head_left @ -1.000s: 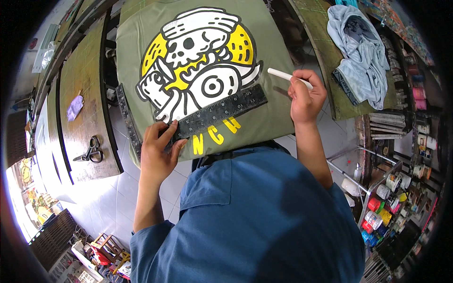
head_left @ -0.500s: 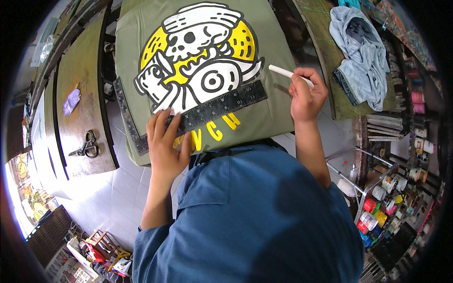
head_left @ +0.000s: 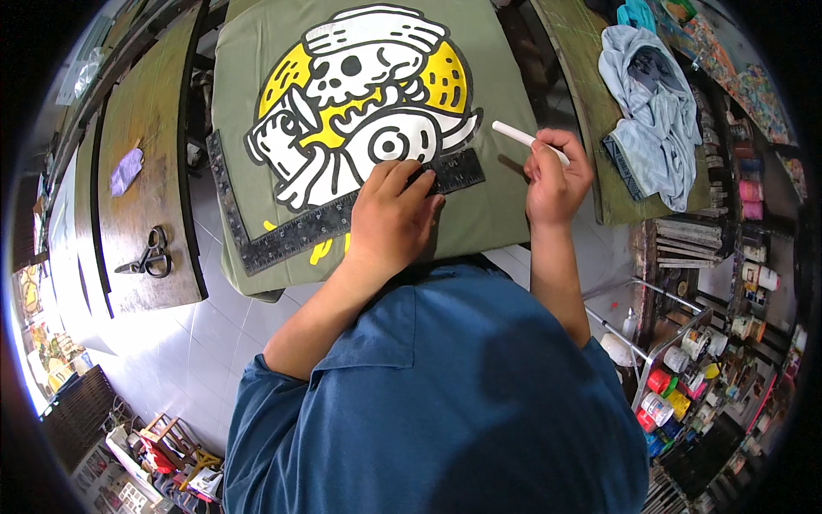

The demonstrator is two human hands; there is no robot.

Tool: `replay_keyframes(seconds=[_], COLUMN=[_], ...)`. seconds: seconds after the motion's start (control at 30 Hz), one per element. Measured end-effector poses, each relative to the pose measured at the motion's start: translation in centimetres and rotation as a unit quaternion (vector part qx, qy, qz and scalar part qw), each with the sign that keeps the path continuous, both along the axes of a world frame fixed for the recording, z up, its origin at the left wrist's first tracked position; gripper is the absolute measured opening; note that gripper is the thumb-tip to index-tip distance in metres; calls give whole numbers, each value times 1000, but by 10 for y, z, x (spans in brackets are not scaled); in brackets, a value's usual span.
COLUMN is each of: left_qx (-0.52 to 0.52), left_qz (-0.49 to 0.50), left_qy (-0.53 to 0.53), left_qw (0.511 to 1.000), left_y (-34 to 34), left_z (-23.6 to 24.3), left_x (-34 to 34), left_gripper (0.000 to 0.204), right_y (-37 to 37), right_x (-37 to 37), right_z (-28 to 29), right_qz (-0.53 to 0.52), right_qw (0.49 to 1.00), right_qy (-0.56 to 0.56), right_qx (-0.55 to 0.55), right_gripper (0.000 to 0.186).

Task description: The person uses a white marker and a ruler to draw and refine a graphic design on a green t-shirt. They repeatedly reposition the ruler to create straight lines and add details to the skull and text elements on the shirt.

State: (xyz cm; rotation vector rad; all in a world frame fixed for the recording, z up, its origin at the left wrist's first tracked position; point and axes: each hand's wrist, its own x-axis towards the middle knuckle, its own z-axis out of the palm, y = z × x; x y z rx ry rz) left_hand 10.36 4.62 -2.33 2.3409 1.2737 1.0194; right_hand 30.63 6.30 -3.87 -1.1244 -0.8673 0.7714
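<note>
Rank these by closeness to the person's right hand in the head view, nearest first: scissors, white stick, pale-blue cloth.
1. White stick: held in the right hand.
2. Pale-blue cloth: to the hand's right.
3. Scissors: far left.

Left hand (head_left: pixel 390 216) apparently on ruler (head_left: pixel 310 230)

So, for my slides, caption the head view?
Left hand on an L-shaped ruler over printed green fabric; right hand holding a white stick.

head view, one item: wide fisheye, head-worn, facing steeply down; wearer's blue shirt (head_left: pixel 488 394) very near, olive garment (head_left: pixel 360 137) farther off, left board (head_left: pixel 167 193) and right board (head_left: pixel 578 86) flanking; straight edges bowed, round rim dark.
</note>
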Motion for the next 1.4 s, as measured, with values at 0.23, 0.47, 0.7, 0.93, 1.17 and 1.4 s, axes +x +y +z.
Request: replay_keyframes(seconds=[0.23, 0.47, 0.7, 0.93, 1.17, 1.4], left_qx=[6, 0, -1, -3, 4, 9], left_qz=[-12, -22, -20, -10, -9, -7], left_qy=[-10, -13, -19, -44, -55, -53], left_qw=[1000, 1000, 1000, 999, 998, 999], left_y=[2, 4, 4, 3, 3, 3], left_z=[-3, -3, -3, -6, -9, -8], left_x=[0, -2, -2, 0, 1, 0], left_gripper=[26, 25, 23, 22, 22, 21], right_y=[-2, -1, 0, 4, 3, 4], right_x=[0, -10, -10, -13, -16, -17], right_z=[-1, 5, 6, 3, 11, 11], right_qz=[0, 17, 19, 32, 81, 83], right_qw=[1000, 998, 997, 981, 955, 945], right_qy=[-15, -63, -68, -190, -285, -315], right_qx=[-13, 9, 3, 17, 11, 4], right_gripper=[3, 3, 2, 2, 3, 4])
